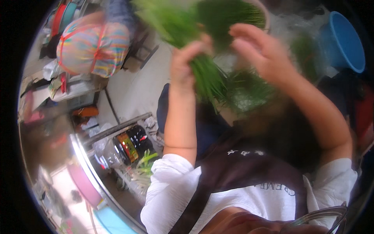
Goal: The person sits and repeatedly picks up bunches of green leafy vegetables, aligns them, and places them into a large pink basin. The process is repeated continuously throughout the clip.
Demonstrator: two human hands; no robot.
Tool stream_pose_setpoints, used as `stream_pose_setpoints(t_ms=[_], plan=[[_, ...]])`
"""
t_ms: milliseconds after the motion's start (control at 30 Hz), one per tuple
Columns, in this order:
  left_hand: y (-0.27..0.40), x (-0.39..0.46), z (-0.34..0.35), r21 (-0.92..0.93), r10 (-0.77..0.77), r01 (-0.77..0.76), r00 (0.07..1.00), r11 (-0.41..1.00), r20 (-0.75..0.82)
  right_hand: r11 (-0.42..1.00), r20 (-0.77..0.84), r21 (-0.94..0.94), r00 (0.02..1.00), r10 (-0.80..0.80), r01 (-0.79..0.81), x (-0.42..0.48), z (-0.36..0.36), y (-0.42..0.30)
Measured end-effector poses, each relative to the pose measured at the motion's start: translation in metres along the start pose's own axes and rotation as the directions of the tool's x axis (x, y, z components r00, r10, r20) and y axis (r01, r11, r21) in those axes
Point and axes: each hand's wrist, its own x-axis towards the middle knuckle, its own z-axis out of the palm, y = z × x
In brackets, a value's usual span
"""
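My left hand (190, 57) is closed around a bunch of long thin green leaves (209, 79), probably chives; its upper part is blurred by motion. To the right, my right hand (260, 51) is raised with curved fingers, thumb and fingers apart, and nothing visible in it. Behind the hands, more of the same greens fill a round container with a pale pink rim (266, 14). Below and between the hands lies a loose pile of thin green leaves (248, 90), partly hidden and blurred.
A blue plastic basin (347, 44) stands at the upper right. On the left are a striped cloth bundle (93, 46) tied with red string, a low shelf with a large bottle of dark liquid (128, 146), and spring onions (146, 163). A metal-edged table (96, 181) bounds the lower left.
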Motion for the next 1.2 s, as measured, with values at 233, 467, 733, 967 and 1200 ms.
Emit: stream_pose_setpoints(t_ms=[233, 467, 733, 967, 1200], plan=[[-0.070, -0.022, 0.056, 0.711, 0.101, -0.146, 0.989, 0.688, 0.105, 0.940, -0.112, 0.240, 0.955, 0.275, -0.242, -0.001, 0.012, 0.008], [-0.058, -0.020, 0.047, -0.295, -0.301, 0.311, 0.950, 0.903, 0.080, 0.590, -0.047, 0.741, 0.852, 0.521, -0.320, -0.001, 0.000, 0.000], [-0.067, -0.019, 0.039, -0.321, -0.412, 0.390, 0.911, 0.863, -0.002, 0.602, -0.030, 0.694, 0.820, 0.572, -0.395, 0.006, -0.004, 0.010], [-0.068, -0.016, 0.038, -0.203, -0.358, 0.337, 0.930, 0.919, -0.078, 0.789, -0.077, 0.468, 0.871, 0.486, -0.399, -0.001, -0.005, 0.005], [-0.054, -0.009, 0.015, -0.354, -0.413, 0.438, 0.899, 0.827, 0.146, 0.425, 0.302, 0.694, 0.771, 0.561, -0.581, 0.016, -0.031, 0.009]])
